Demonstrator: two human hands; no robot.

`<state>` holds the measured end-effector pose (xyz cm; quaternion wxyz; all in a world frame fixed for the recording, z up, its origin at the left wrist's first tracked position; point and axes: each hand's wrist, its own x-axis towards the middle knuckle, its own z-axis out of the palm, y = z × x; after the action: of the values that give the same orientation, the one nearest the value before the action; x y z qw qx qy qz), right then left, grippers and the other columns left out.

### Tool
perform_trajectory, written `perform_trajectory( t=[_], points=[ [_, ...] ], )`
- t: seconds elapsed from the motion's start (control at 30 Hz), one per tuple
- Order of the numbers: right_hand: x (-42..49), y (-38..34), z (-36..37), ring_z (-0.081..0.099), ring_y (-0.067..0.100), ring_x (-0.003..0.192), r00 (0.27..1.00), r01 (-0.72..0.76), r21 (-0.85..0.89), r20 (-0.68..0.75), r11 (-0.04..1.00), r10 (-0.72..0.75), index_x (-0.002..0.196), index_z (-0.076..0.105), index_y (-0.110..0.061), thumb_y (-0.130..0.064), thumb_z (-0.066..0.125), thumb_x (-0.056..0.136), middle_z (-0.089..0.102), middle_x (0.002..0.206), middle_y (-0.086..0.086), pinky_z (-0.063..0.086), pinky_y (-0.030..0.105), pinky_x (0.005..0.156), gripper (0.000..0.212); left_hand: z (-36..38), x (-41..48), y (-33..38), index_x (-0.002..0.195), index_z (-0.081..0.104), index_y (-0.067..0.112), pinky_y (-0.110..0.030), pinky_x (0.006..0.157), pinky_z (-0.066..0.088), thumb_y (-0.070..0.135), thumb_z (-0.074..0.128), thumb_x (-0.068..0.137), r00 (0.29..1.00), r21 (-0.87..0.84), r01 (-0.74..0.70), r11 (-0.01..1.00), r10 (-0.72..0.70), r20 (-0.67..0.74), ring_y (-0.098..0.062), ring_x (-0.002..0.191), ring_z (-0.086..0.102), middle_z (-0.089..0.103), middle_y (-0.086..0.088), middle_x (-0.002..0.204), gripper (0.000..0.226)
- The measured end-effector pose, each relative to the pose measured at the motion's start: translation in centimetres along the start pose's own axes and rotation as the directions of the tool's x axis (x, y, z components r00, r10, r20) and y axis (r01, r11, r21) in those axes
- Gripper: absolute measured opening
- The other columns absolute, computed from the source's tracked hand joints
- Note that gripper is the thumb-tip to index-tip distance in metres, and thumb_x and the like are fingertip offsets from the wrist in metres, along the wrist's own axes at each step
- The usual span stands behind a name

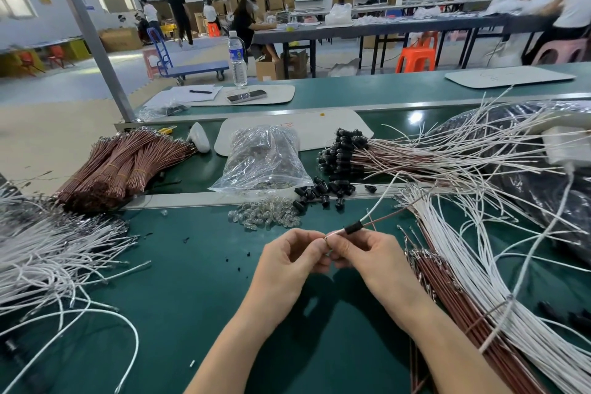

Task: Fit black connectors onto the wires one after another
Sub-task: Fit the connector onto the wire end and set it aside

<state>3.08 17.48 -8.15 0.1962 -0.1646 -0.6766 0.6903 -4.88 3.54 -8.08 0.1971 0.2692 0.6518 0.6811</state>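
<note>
Our left hand (289, 256) and right hand (367, 254) meet above the green surface (198, 281), fingertips pinching the wire pair (383, 218) at its near end. A black connector (353, 228) sits threaded on the pair, just beyond our right fingers.

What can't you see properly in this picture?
Head view:
- Tips of the held wires: hidden between fingers of the left hand and right hand, beside the black connector.
- Contents of the plastic bag: blurred by glare.
- Far ends of the white wires, left: cut off by the frame edge.
- Label on the water bottle: too small.
</note>
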Motion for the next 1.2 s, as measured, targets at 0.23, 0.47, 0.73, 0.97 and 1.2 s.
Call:
perform_trajectory(
  t=[0.23,0.47,0.73,0.97,1.2],
  points=[
    [-0.08,-0.03,0.06,0.074,0.013,0.075,1.000,0.014,0.018,0.027,1.000,-0.014,0.085,0.081,-0.028,-0.038,0.075,0.079,0.078,0.080,0.003,0.056,0.018,0.070,0.013,-0.14,0.07,-0.04,0.100,0.071,0.003,-0.022,0.073,0.057,0.008,0.063,0.097,0.999,-0.016,0.024,1.000,-0.023,0.022,-0.015,0.079,0.074,0.077,-0.007,0.086,0.009],
    [0.10,0.29,0.13,0.075,0.016,0.078,1.000,0.004,0.010,0.000,1.000,-0.004,0.085,0.081,-0.030,-0.042,0.076,0.073,0.078,0.082,0.002,0.060,0.025,0.077,0.018,0.04,0.27,-0.34,0.099,0.072,0.007,-0.023,0.072,0.058,0.010,0.064,0.097,0.999,0.025,0.036,0.999,-0.035,-0.017,-0.014,0.077,0.073,0.077,-0.005,0.086,0.009],
    [-0.06,0.01,-0.19,0.074,0.010,0.078,1.000,-0.018,0.016,0.008,1.000,0.018,0.086,0.081,-0.022,-0.026,0.076,0.087,0.079,0.085,0.000,0.055,0.015,0.072,0.006,-0.10,0.22,-0.35,0.099,0.072,0.008,-0.025,0.073,0.058,0.017,0.066,0.096,0.998,0.032,0.055,0.998,-0.055,-0.009,-0.015,0.075,0.071,0.076,-0.003,0.085,0.012],
    [-0.08,-0.33,0.14,0.074,0.014,0.079,0.999,-0.043,0.028,0.004,0.999,0.043,0.093,0.080,-0.016,-0.022,0.076,0.087,0.079,0.085,0.003,0.057,0.018,0.073,0.009,-0.08,-0.06,0.17,0.101,0.071,0.004,-0.023,0.071,0.057,0.012,0.062,0.098,0.999,0.038,0.043,0.998,-0.043,-0.005,-0.015,0.073,0.070,0.076,-0.005,0.084,0.013],
    [-0.11,-0.60,0.24,0.073,0.010,0.073,0.999,-0.029,0.042,-0.027,0.999,0.030,0.086,0.081,-0.022,-0.038,0.078,0.077,0.078,0.081,0.001,0.054,0.015,0.067,0.019,0.12,-0.25,0.14,0.099,0.073,0.016,-0.025,0.067,0.057,0.018,0.062,0.099,0.999,0.109,0.023,0.994,-0.018,-0.047,-0.013,0.076,0.070,0.076,0.001,0.087,0.011]
  ],
)
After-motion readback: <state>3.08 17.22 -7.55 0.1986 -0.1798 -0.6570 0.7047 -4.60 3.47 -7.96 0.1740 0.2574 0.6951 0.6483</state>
